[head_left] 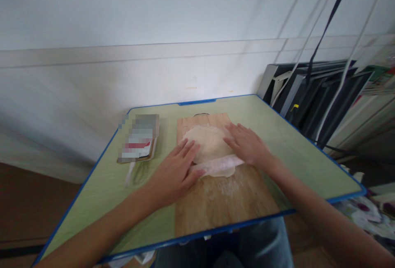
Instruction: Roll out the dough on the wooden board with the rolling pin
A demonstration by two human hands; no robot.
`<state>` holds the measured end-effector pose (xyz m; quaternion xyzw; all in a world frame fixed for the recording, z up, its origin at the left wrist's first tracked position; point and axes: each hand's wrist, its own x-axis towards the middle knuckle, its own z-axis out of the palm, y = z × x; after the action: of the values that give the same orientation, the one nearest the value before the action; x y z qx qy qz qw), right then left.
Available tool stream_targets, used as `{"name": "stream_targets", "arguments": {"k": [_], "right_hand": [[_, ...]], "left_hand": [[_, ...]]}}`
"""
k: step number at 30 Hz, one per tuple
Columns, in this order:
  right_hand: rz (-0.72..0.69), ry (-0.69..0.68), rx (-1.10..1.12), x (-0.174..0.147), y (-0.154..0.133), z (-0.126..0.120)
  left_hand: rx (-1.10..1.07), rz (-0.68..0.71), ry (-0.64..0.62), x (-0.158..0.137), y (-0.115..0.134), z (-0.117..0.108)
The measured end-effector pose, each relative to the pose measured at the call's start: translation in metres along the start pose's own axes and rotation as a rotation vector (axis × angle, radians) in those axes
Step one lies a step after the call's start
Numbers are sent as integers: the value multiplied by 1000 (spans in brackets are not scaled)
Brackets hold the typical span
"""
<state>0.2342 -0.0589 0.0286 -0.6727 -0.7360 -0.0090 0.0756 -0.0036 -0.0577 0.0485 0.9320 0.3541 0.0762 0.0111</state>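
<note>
A pale rolling pin (pixel 217 164) lies across a flattened sheet of dough (pixel 210 139) on a wooden board (pixel 222 204). My left hand (pixel 177 169) rests over the pin's left end, fingers stretched forward onto the dough's edge and the thumb along the near side of the pin. Over the right end lies my right hand (pixel 247 142), palm down with outstretched fingers reaching the dough's right side. Both palms hide the ends of the pin. A small lip of dough shows on the near side of the pin, and white flour dusts the board there.
The board stands on a green table (pixel 296 165) with a blue rim, against a white wall (pixel 154 78). At the left is a tray-like item (pixel 138 138), partly pixelated. Dark flat panels (pixel 324 91) lean beyond the right edge, with hanging cords (pixel 333 74) before them.
</note>
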Motion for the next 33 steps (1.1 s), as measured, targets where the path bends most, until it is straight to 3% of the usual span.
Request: {"name": "stream_targets", "arguments": {"k": [3,5,11,13,21,29,33], "right_hand": [[-5,67,-32,-28,-3,1],[-2,76,-39,-30,-4,-1],[-2,-87,19,26,0,-9],[6,-95,24,31,-1,-9],[9,34,-45,-40,-10,-8],[27,-120,35,21,-4,-11],[-2,-45,-31,-12,-9,-10]], "left_hand": [[94,108,48,-9,13,3],[104,135,65,-10,13,4],[-66,-12,-26,6,-9,-4],[-91,-22,-52,7,-9,-6],[141,139,35,-12,17,3],[61,-2,-19,7,-5,-2],[106,24,-5,0,5,-1]]}}
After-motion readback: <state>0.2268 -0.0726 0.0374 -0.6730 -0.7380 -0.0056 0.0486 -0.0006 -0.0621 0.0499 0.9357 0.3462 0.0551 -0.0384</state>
